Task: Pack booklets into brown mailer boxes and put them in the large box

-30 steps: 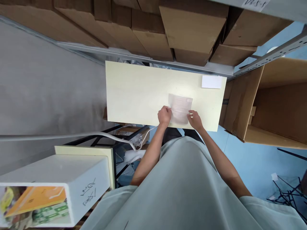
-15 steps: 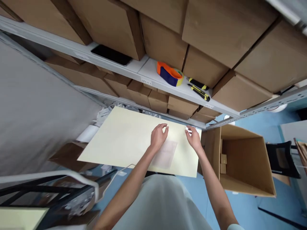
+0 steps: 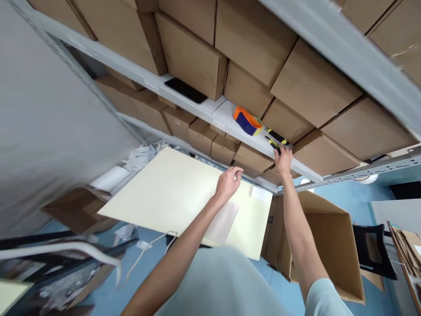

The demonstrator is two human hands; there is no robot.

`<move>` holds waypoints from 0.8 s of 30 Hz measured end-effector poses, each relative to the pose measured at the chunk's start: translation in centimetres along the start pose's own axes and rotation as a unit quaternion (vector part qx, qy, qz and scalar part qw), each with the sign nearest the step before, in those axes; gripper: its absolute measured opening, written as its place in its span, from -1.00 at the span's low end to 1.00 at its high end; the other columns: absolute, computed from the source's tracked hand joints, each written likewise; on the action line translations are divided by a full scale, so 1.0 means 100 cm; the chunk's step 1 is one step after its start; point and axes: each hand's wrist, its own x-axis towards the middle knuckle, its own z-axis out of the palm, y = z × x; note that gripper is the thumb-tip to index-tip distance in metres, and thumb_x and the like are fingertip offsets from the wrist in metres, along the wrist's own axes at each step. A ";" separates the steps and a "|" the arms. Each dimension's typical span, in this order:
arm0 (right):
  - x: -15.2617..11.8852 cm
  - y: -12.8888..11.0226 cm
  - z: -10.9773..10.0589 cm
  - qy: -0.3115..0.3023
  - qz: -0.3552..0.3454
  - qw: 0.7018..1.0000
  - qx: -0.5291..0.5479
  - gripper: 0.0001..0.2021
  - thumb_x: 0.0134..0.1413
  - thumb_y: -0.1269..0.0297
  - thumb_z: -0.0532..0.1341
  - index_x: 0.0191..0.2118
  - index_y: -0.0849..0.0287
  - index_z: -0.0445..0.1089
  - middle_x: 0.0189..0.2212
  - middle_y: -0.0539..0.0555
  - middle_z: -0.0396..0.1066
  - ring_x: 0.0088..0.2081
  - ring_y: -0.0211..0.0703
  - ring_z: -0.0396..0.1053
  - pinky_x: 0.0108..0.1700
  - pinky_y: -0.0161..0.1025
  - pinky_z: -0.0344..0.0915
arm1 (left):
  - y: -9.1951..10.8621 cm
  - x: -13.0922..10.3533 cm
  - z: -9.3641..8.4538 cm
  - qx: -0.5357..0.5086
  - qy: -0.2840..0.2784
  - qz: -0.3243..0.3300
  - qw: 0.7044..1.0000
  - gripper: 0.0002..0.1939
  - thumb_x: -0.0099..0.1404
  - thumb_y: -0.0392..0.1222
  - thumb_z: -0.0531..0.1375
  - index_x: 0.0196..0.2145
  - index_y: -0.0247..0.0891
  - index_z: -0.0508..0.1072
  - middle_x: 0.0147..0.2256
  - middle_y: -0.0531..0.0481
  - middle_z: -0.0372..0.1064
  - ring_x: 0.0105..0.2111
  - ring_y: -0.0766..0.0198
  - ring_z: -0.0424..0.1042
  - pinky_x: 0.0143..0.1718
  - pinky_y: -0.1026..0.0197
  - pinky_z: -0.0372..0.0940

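My right hand [image 3: 283, 159] reaches up to the shelf edge, its fingers around the near end of a black and yellow utility knife [image 3: 272, 143]. A second such knife [image 3: 278, 136] lies just behind it. My left hand [image 3: 229, 182] hovers over the pale yellow board [image 3: 148, 188], its fingers curled with thumb and fingertips close together; whether anything is between them is too small to tell. Below it on the board lies a thin translucent sheet [image 3: 223, 223]. A small white piece [image 3: 261, 193] rests at the board's right end.
On the shelf [image 3: 230, 115] stand cardboard boxes [image 3: 248, 87], an orange and blue tape dispenser [image 3: 247, 121] and a black flat device [image 3: 186, 90]. An open carton [image 3: 332, 245] is at the right, with a black chair [image 3: 375, 250] beyond. A white bent tube [image 3: 82, 248] crosses the lower left.
My right hand has risen from the board to the knife on the shelf, leaving the white piece lying on the board. My left hand has shifted slightly right, and the view has turned.
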 end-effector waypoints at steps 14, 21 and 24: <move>-0.371 -0.057 0.111 -0.161 0.237 0.934 0.214 -0.45 0.47 -0.12 0.14 0.29 0.21 0.42 0.14 0.33 0.51 0.16 0.07 0.50 0.23 0.06 0.46 | -0.188 -0.185 0.008 0.150 -0.184 -0.349 0.907 -0.71 0.47 -0.03 0.28 0.06 -0.17 0.54 0.05 -0.14 0.59 -0.06 0.06 0.62 0.08 0.08 0.45; -0.421 -0.076 0.126 -0.201 0.299 0.910 0.203 -0.51 0.46 -0.04 0.17 0.27 0.22 0.39 0.10 0.31 0.50 0.15 0.05 0.50 0.20 0.01 0.48 | -0.187 -0.197 0.018 0.163 -0.153 -0.387 0.895 -0.83 0.48 -0.01 0.28 -0.15 -0.14 0.57 -0.12 -0.08 0.65 -0.09 0.05 0.62 0.04 0.11 0.41; -0.411 -0.077 0.126 -0.190 0.281 0.923 0.183 -0.57 0.48 0.02 0.15 0.26 0.16 0.39 0.14 0.30 0.47 0.19 0.06 0.47 0.25 0.04 0.45 | -0.188 -0.194 0.016 0.167 -0.157 -0.406 0.884 -0.85 0.47 -0.04 0.29 -0.22 -0.13 0.56 -0.17 -0.04 0.67 -0.11 0.09 0.62 -0.01 0.14 0.40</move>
